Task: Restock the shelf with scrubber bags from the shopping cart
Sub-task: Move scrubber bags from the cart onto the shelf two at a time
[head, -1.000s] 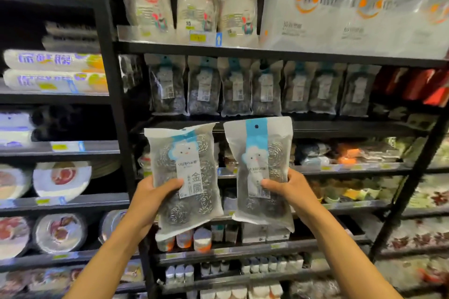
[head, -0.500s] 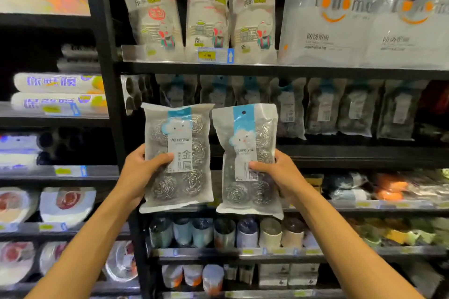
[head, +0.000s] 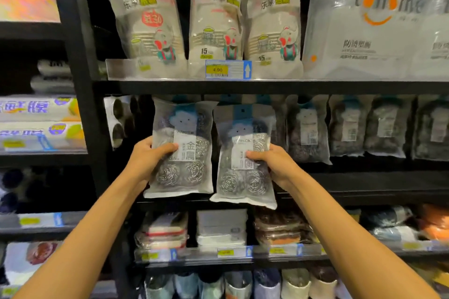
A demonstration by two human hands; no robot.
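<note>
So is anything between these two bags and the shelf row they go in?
Yes. The row's own bags fill it; blue tops of some show just behind the left bag and right bag. No free gap visible.

black shelf [head: 379, 183] | row of scrubber bags [head: 347, 128] | upright

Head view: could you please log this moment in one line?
left hand: grips left bag | right hand: grips right bag | both: in front of shelf
</note>
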